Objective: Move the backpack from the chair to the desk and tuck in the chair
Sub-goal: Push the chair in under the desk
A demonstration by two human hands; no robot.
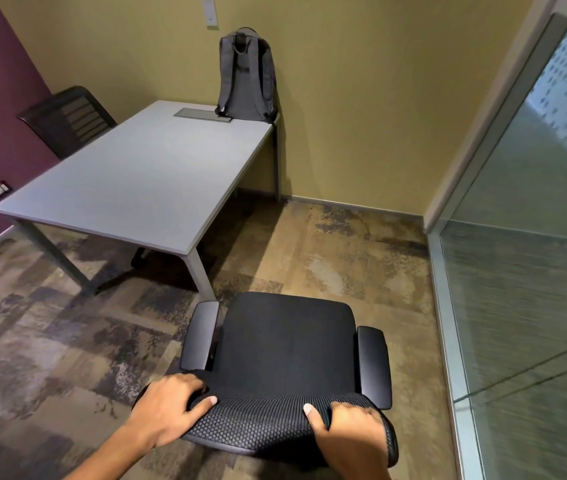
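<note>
A small office room with olive walls and patterned carpet [67, 341]; both hands grip a chair's backrest, and the backpack is on the desk.

The left hand [171, 407] is closed over the left end of the mesh top edge of the black chair [289, 344], fingers curled forward over the rim and thumb lying along the mesh; the right hand [348, 427] clasps the right end the same way, thumb pointing inward; the seat is empty and faces the grey desk [143, 181], standing apart from it just off the near right corner leg; the grey backpack [245, 76] stands upright on the desk's far right corner, leaning against the wall, straps facing out, beside a cable hatch [202, 115] set in the top; a second dark chair [67, 119] sits at the desk's far left side; a glass partition [524, 271] runs along the right.
</note>
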